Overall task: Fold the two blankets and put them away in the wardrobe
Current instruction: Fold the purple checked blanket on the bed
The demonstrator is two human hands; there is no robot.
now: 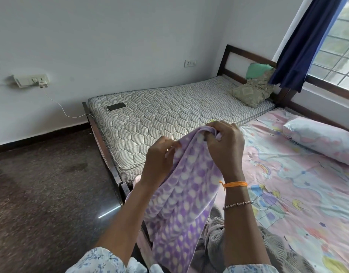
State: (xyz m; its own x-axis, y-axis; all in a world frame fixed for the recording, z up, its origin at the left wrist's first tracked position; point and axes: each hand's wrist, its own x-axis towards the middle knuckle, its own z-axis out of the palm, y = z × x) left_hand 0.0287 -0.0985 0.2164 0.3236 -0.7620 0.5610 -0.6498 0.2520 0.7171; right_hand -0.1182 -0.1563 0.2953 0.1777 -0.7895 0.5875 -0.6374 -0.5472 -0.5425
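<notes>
a home bedroom — two beds [169,115], pillows [319,138], curtained window [335,46]

Bare mattress [169,115] carries a phone [116,106] (charging) and pillows [252,91].

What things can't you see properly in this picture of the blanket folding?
All in the head view:
- Purple blanket with white dots: its lower end runs behind the left hand's arm and off the bottom edge.
- Grey knitted blanket: mostly hidden by the right hand's arm.
- Wardrobe: not in the picture.
- Dark flat phone on the quilted mattress: too small to read its screen.
</notes>
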